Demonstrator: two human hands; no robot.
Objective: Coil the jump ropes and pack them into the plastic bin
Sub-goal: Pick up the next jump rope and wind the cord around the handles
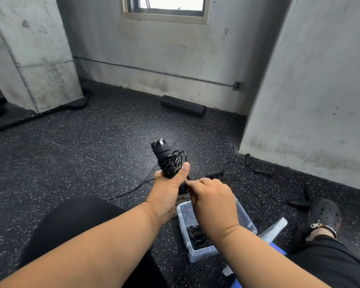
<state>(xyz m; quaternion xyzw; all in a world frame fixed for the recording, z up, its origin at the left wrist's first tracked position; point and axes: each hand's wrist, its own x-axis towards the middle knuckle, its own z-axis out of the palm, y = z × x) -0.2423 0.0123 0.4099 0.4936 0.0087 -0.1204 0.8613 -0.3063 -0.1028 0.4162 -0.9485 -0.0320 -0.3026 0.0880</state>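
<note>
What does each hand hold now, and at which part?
The left hand grips the jump rope handles around their lower part, thumb on the wound cord. The right hand pinches something at their bottom end, apparently the cord.

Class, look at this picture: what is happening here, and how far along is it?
A person sitting on a gym floor is coiling a jump rope. The left hand grips the handles with black cord wound round them, while the right hand pinches the cord beside it. The plastic bin below already holds coiled rope. More ropes lie loose on the floor.
</note>
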